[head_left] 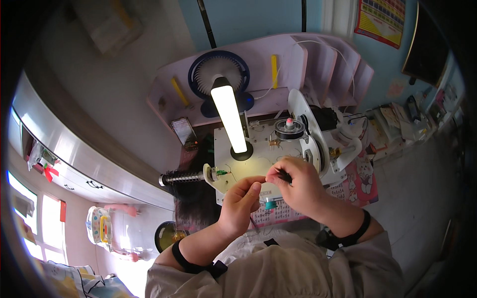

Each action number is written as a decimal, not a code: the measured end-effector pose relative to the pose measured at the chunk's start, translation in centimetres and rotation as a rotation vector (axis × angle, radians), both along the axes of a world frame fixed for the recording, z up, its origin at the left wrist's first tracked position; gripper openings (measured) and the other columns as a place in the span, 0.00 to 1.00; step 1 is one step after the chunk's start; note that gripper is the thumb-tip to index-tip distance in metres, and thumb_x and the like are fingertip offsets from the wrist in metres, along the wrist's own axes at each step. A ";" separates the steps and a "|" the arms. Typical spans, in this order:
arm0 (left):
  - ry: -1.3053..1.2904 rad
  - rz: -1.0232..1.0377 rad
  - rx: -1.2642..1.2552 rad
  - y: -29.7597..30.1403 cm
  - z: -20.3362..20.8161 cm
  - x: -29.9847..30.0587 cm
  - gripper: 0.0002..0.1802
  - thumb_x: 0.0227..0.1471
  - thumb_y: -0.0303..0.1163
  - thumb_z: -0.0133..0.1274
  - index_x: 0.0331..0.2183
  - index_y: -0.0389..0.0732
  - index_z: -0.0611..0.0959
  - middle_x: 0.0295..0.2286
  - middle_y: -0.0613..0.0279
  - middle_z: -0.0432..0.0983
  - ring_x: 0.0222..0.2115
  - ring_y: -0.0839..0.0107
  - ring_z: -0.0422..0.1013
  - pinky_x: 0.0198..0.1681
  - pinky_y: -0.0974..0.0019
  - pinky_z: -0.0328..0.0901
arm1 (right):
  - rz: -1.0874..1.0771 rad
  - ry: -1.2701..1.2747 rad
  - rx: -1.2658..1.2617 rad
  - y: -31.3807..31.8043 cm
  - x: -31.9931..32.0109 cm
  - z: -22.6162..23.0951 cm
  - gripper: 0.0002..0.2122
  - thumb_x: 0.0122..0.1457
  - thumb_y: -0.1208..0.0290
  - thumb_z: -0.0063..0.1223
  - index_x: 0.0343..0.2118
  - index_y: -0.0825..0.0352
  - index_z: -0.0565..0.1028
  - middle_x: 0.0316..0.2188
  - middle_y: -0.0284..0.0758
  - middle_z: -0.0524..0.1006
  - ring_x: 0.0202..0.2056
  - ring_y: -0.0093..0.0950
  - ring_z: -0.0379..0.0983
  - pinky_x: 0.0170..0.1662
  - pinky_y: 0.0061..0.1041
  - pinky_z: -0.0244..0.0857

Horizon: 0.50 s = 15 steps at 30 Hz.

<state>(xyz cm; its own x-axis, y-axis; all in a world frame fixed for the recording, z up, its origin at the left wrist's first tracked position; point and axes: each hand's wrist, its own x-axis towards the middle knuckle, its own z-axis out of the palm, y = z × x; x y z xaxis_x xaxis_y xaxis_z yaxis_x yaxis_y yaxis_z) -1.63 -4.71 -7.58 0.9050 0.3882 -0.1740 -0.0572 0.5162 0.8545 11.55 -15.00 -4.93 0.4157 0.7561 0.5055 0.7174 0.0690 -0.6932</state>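
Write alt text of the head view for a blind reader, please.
The left hand and right hand meet over a white machine; the right holds something dark. Beyond them are a lit lamp, a blue fan and a shelf.

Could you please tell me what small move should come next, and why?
Perhaps bring the left hand and right hand slightly nearer the lit lamp: their fingertips nearly meet on its near side, anything between them is too fine to make out, and the right hand also holds a dark item, so better light might help.
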 end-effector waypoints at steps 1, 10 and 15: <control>0.003 0.107 0.159 -0.2 -0.5 0.3 0.10 0.59 0.32 0.45 0.34 0.34 0.75 0.17 0.75 0.61 0.16 0.86 0.53 0.20 0.79 0.50 | -0.036 0.083 0.033 -0.1 -0.3 -0.7 0.06 0.46 0.77 0.58 0.26 0.68 0.72 0.22 0.38 0.72 0.25 0.37 0.71 0.29 0.30 0.64; -0.189 0.443 1.412 1.7 -1.8 5.2 0.07 0.47 0.20 0.54 0.31 0.36 0.73 0.21 0.58 0.70 0.17 0.69 0.66 0.19 0.67 0.61 | -0.135 0.663 0.338 0.1 -2.8 -9.1 0.16 0.58 0.76 0.52 0.49 0.70 0.68 0.34 0.29 0.73 0.28 0.12 0.62 0.29 0.12 0.57; -0.222 0.412 1.653 1.8 -2.3 6.1 0.10 0.44 0.19 0.55 0.31 0.37 0.73 0.19 0.58 0.66 0.16 0.61 0.65 0.17 0.62 0.60 | -0.112 0.793 0.460 1.9 -1.7 -10.1 0.19 0.58 0.76 0.52 0.53 0.70 0.65 0.38 0.27 0.73 0.30 0.11 0.62 0.31 0.11 0.56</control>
